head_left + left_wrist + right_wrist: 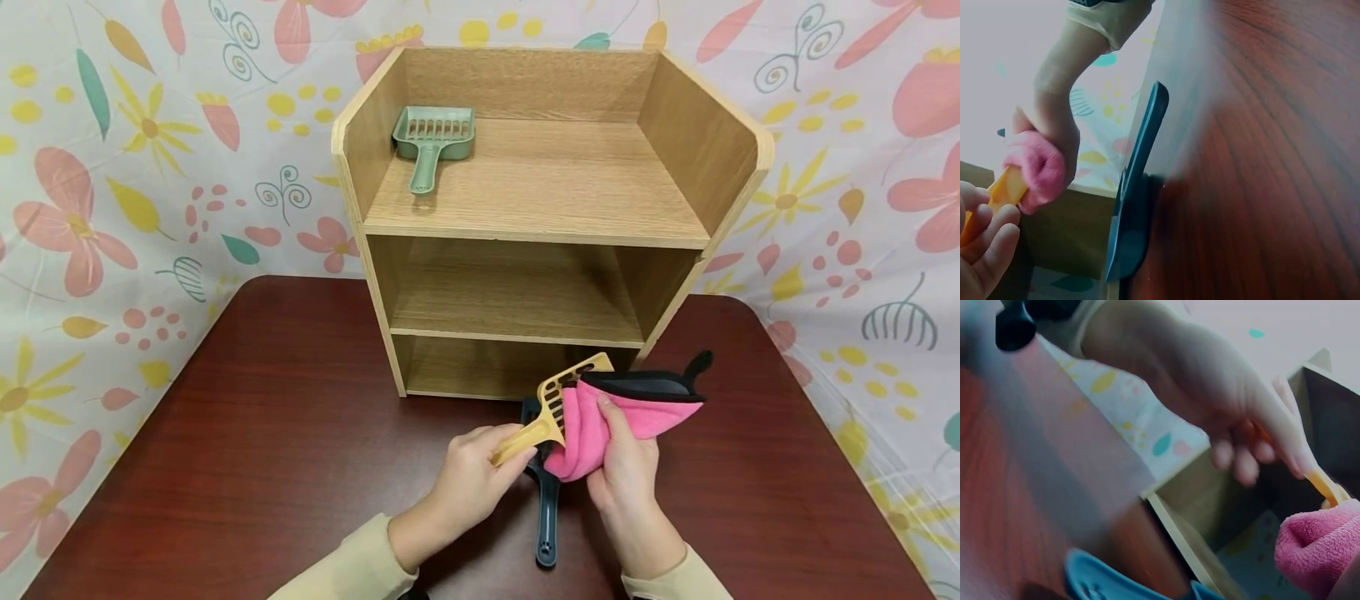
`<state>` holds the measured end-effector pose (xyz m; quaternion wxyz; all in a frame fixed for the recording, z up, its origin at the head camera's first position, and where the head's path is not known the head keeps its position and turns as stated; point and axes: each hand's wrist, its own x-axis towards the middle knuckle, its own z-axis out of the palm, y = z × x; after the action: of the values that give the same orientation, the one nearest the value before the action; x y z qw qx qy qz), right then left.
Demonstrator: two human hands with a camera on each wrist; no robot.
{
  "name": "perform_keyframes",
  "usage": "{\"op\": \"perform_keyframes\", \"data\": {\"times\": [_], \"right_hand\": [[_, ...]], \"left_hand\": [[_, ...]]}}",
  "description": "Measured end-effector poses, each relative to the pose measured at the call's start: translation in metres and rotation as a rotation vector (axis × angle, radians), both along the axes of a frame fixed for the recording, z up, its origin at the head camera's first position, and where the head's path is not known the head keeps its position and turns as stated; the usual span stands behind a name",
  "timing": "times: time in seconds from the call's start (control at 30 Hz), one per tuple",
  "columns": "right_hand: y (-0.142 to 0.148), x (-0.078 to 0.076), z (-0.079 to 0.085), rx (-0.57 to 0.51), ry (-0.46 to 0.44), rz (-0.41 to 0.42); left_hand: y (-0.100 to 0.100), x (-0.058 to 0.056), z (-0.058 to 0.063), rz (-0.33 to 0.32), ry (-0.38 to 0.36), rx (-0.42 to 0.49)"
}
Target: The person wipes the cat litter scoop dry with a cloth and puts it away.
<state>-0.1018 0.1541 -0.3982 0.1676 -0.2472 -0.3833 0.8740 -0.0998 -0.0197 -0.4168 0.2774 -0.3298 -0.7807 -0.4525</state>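
Observation:
My left hand (468, 483) pinches the handle of a yellow slotted litter scoop (531, 435), raised above the table. In my right hand (630, 479) is a bunched pink cloth (588, 425) with black trim and a black loop; it lies against the scoop's slotted head and covers part of it. Beneath both hands, a dark blue scoop (548, 521) lies on the table, its head partly hidden by them. The left wrist view shows the cloth (1038, 165) wrapped close to the yellow scoop (1009, 189), with the blue scoop (1138, 181) nearby.
A wooden shelf unit (536, 237) stands at the back of the dark red table (300, 467). On its top level, at the left, rests a green scoop (427, 162) with its handle toward me. Patterned cloth (150, 208) hangs behind and at the sides.

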Motion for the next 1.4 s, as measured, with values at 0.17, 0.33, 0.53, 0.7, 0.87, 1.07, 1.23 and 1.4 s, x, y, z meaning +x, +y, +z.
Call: {"op": "perform_keyframes", "data": {"times": [0.17,0.33,0.53,0.7,0.87,1.07,1.23,1.4], "right_hand": [[-0.011,0.009,0.000,-0.077,-0.043,0.174],[-0.016,0.013,0.000,-0.084,-0.057,0.290],[-0.010,0.011,0.002,-0.056,-0.066,0.292],[-0.003,0.005,0.004,-0.025,-0.079,0.251],[0.006,0.001,0.006,-0.001,-0.062,0.184],[0.012,-0.001,0.007,0.029,-0.004,0.147],[0.004,0.002,0.005,-0.020,0.002,0.173],[-0.010,0.007,-0.001,-0.078,0.002,0.252]], "left_hand": [[0.006,-0.001,-0.004,0.015,0.016,-0.006],[0.008,-0.004,-0.007,0.038,0.027,-0.041],[0.003,-0.009,-0.004,0.035,0.111,-0.089],[-0.001,-0.011,-0.002,0.041,0.141,-0.120],[-0.004,-0.011,-0.001,0.023,0.119,-0.117],[-0.008,-0.012,-0.001,0.004,0.093,-0.069],[-0.005,-0.008,-0.002,0.015,0.057,-0.040],[-0.002,-0.006,-0.003,0.026,0.063,-0.048]]}}
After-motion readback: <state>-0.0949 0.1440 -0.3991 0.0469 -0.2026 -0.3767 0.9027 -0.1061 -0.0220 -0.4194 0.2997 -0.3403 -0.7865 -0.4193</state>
